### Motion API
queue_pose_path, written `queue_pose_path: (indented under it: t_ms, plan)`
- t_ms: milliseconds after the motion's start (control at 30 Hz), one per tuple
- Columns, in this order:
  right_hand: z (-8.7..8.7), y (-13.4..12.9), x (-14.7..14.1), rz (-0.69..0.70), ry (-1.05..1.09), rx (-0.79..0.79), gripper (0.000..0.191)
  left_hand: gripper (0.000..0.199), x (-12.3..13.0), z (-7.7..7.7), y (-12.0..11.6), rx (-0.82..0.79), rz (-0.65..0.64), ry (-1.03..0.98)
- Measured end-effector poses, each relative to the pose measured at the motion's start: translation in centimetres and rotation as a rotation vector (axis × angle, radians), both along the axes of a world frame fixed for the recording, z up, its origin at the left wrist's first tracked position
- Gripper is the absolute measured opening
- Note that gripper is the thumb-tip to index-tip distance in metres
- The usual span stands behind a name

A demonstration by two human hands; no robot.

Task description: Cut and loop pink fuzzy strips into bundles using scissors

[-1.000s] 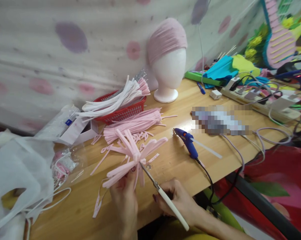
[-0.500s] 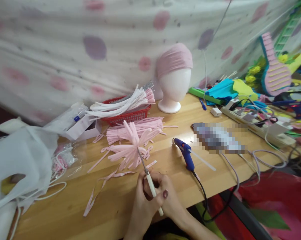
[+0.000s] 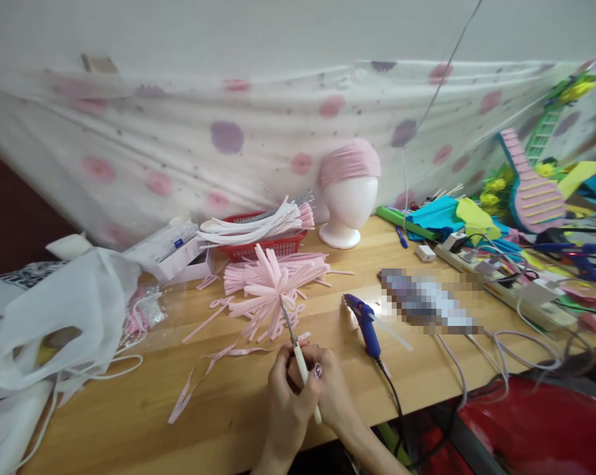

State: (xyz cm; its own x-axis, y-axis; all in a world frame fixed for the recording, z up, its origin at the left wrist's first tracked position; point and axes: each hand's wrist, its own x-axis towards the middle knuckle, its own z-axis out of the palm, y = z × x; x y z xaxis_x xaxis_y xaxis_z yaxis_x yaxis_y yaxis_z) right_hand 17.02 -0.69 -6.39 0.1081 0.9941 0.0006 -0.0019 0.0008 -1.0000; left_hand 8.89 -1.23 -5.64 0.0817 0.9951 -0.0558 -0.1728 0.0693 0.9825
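Observation:
Close together at the table's front edge, both my hands are closed around a white-handled metal tool point(image 3: 302, 369). My left hand point(image 3: 288, 396) wraps its handle from the left; my right hand point(image 3: 332, 389) presses against it from the right. The tool's thin metal end points up and away, into the middle of a pink looped bow of fuzzy strips point(image 3: 272, 290). Behind the bow lies a bundle of pink strips point(image 3: 307, 266) on the table. To the right rests a blue glue gun point(image 3: 364, 323) with a clear stick in it.
A red basket point(image 3: 272, 249) of white strips and a white foam head point(image 3: 350, 204) in a pink wrap stand behind. At right lie a power strip point(image 3: 500, 290), cables and coloured felt; at left, a white bag point(image 3: 70, 316) and a curled pink ribbon point(image 3: 181, 399).
The view has tilted up, so more wall shows and the table things sit lower. My hands keep their hold on the tool, and the bow has turned slightly.

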Motion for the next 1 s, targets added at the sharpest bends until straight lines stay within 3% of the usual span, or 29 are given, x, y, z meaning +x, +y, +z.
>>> queue_pose_path:
  t_ms: [333, 433, 533, 600, 733, 833, 1000]
  plan:
    - [-0.6, 0.5, 0.9, 0.000, -0.067, -0.074, 0.022, 0.041, 0.4, -2.0, 0.8, -0.066, -0.007, -0.033]
    - [-0.6, 0.2, 1.1, -0.001, -0.121, -0.103, 0.027, 0.064, -0.3, -2.3, 2.0, -0.076, 0.012, -0.061]
    - [-1.0, -0.5, 0.9, -0.002, -0.204, -0.171, 0.029, 0.079, -1.9, -1.8, 3.9, -0.041, 0.154, -0.063]
    - [-1.5, -0.9, 0.8, 0.004, -0.251, -0.205, 0.031, 0.076, -3.1, -1.0, 5.1, -0.004, 0.245, -0.054]
    - [-1.8, -1.5, 0.6, 0.064, -0.283, -0.235, 0.035, 0.052, -4.2, 0.7, 6.3, 0.061, 0.263, -0.046]
    - [-1.1, -1.6, 0.6, 0.093, -0.322, -0.220, 0.036, 0.036, -3.8, 0.8, 6.5, 0.055, 0.331, -0.027]
    - [0.0, -2.3, 1.2, 0.079, -0.491, -0.205, 0.033, 0.026, -3.1, 0.8, 7.1, 0.026, 0.566, -0.107]
